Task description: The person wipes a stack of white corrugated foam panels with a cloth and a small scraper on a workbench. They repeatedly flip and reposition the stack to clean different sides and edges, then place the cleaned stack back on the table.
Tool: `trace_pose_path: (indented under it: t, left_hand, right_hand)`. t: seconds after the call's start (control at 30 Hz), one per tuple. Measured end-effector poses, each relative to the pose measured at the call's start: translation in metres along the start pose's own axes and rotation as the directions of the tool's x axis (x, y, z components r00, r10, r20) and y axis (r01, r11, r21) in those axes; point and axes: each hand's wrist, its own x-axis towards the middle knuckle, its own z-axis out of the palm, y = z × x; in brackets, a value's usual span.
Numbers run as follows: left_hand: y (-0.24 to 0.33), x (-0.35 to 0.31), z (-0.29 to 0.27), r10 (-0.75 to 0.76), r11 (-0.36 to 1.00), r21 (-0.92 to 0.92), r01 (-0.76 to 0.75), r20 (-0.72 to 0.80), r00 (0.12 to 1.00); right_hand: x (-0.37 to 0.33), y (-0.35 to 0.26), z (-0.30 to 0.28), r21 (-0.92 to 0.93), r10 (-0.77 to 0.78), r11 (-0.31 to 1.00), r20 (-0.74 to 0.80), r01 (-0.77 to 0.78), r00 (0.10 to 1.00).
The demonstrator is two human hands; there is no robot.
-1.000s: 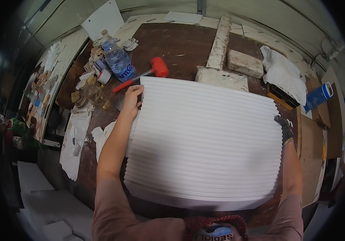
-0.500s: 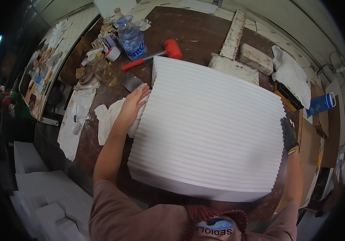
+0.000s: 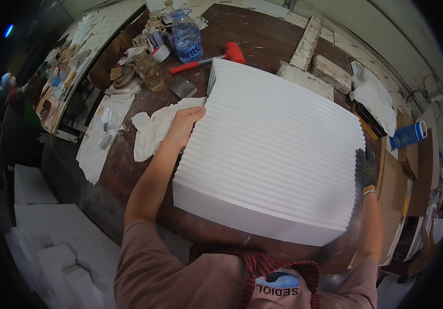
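A big white block or stack with a finely ridged top [image 3: 278,149] lies before me on the dark brown table, its smooth front face toward me. My bare left hand [image 3: 186,125] is at its left edge, with the fingers bent in against it; their tips are partly hidden. On the right edge rests my right hand [image 3: 368,167] in a dark glove, fingers stretched out along the ridged side. A crumpled white cloth [image 3: 152,126] lies beside my left hand. Beyond the cloth is a small grey metal plate [image 3: 183,87].
Behind the block lie a red mallet [image 3: 233,53], a large water bottle [image 3: 186,38] and a jar of yellowish liquid [image 3: 149,72]. Worn whitish blocks [image 3: 331,74] sit at the back right. A blue container [image 3: 408,135] stands far right; white blocks [image 3: 51,226] are stacked lower left.
My left hand has slid nearer to me along the block's edge, its fingers going from outstretched to bent. The view has shifted, and more of the block's front face shows.
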Motion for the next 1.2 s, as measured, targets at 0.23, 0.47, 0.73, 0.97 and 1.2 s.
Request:
trace_pose_path:
  t: [0.23, 0.47, 0.73, 0.97, 1.2]
  left_hand:
    - [-0.014, -0.008, -0.003, 0.031, 0.993, -0.115, -0.036, -0.046, 0.998]
    - [-0.047, 0.014, -0.05, 0.335, 0.942, 0.085, -0.325, -0.253, 0.907]
    - [-0.018, 0.108, -0.1, 0.7, -0.13, 0.932, -0.34, 0.329, 0.634]
    - [0.012, 0.15, -0.118, 0.452, -0.18, 0.843, -0.507, 0.529, 0.718]
    - [0.068, 0.152, -0.082, 0.705, 0.22, 0.71, -0.669, 0.358, 0.612]
  right_hand:
    - [-0.098, -0.052, 0.052, -0.146, -0.398, 0.9, 0.104, 0.41, 0.911]
    - [-0.193, -0.071, 0.128, -0.449, -0.608, 0.553, 0.359, 0.702, 0.708]
    - [-0.228, -0.088, 0.158, -0.642, -0.607, 0.479, 0.251, 0.599, 0.754]
    - [-0.229, -0.093, 0.16, -0.626, -0.595, 0.524, 0.215, 0.577, 0.774]
    - [-0.228, -0.098, 0.162, -0.629, -0.562, 0.547, 0.212, 0.552, 0.799]
